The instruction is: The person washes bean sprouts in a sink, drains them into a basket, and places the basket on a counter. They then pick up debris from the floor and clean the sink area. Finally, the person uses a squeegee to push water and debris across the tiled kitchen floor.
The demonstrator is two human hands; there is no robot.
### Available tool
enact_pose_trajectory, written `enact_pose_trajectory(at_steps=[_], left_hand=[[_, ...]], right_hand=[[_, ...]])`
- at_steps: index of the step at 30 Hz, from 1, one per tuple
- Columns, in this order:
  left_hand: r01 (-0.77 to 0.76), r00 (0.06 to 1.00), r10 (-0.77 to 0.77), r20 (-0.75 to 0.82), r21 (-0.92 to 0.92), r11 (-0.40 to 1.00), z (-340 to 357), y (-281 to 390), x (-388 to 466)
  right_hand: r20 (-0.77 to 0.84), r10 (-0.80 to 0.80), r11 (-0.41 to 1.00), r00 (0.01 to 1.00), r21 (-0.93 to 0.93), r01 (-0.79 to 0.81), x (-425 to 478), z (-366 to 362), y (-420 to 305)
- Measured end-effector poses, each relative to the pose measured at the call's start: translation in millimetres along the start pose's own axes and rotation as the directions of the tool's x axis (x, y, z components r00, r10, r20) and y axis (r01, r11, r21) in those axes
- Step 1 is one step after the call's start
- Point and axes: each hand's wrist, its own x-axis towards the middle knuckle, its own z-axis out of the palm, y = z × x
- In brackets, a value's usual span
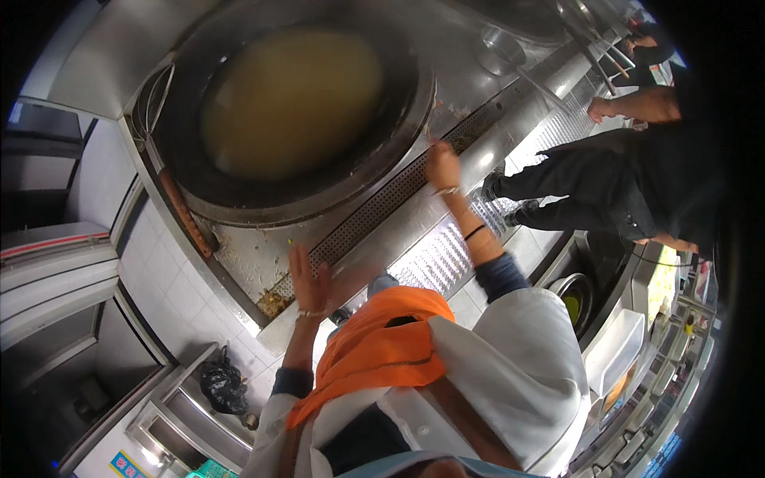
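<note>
A large black wok (281,197) is set into a stainless steel range top and holds a cloudy yellowish liquid (293,101). My left hand (308,281), blurred, is raised over the front edge of the range with its fingers apart and nothing in it. Farther right, my right hand (443,167) hovers by the perforated drain strip (382,197), near the wok's rim. Its fingers look curled, and whether they hold something thin is unclear. A wire strainer with a wooden handle (179,206) leans along the wok's left side.
Food scraps (274,302) lie in the range's front corner. A metal ladle (501,51) rests beside a second wok (514,15). Another person in dark trousers (586,173) stands at the right. Behind are a white bin (615,352) and a pot (574,299); a black plastic bag (223,382) sits lower left.
</note>
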Motion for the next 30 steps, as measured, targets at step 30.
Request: enact_pose_trajectory(at_steps=[30], left_hand=[[0.264,0.963,-0.256,-0.086,0.494,0.828,-11.4,-23.4,-75.9]], right_hand=[[0.919,-0.248,0.836,0.305,0.043,0.547,49.3,-8.6,17.3]])
